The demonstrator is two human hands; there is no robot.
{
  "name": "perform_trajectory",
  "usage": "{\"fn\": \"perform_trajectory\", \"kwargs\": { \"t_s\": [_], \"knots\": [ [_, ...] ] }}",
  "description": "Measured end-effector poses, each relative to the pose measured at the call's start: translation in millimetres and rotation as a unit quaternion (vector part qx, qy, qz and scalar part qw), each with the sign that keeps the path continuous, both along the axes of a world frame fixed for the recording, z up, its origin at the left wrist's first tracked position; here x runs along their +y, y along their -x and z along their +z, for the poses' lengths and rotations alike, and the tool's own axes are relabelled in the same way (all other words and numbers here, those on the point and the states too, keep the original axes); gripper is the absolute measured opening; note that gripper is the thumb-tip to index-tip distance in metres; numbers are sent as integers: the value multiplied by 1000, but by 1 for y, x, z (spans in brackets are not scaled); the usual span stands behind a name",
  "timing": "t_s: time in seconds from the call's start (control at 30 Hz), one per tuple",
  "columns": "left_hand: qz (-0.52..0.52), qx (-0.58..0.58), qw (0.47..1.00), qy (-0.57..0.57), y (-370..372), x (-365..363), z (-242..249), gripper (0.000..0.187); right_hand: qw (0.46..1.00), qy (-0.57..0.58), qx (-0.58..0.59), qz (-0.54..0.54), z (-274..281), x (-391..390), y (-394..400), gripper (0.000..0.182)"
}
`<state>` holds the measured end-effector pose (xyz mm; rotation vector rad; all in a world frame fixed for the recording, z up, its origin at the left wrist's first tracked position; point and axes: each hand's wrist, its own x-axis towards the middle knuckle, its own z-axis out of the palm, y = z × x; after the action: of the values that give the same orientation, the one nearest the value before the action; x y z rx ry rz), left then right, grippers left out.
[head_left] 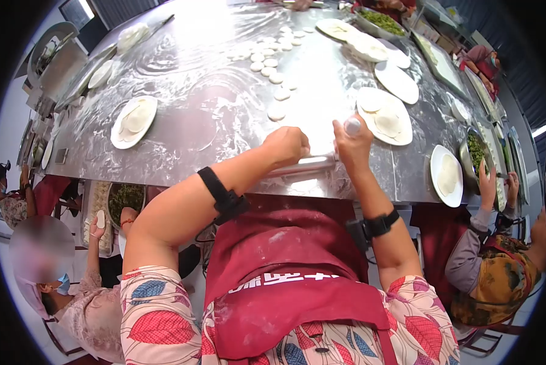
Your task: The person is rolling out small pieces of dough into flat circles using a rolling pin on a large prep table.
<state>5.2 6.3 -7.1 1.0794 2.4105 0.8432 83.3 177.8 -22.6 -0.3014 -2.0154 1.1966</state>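
My right hand (353,146) is wrapped around a rolling pin, its pale rounded end (352,126) showing above the fist. Left of it, my left hand (287,146) has its fingers curled down toward the tabletop; what they hold, if anything, is hidden. Below and between the hands, a shiny metal cylinder (306,165) lies near the table's front edge. Small flattened dough rounds (276,114) trail away beyond my left hand. A white plate (400,131) with a stack of thin dough wrappers (387,121) stands just right of my right hand.
Flour streaks the metal table (188,121). More plates of wrappers stand left (118,141) and right (438,193). Bowls of green filling (127,198) are on both sides. A seated person (90,298) at left holds a wrapper; another person (498,261) works at right.
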Motion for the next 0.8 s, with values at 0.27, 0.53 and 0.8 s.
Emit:
{"fn": "perform_trajectory", "kwargs": {
  "t_s": [0.27,0.53,0.8],
  "knots": [
    [74,-109,991,-21,-19,-23,6,17,999,23,-10,-20,-7,-12,-45,21],
    [-47,90,995,-13,-2,-7,-2,17,998,58,-12,10,-8,-8,-27,22],
    [28,3,998,53,-9,-12,15,18,999,27,19,-8,-4,-7,-8,21]
  ]
}}
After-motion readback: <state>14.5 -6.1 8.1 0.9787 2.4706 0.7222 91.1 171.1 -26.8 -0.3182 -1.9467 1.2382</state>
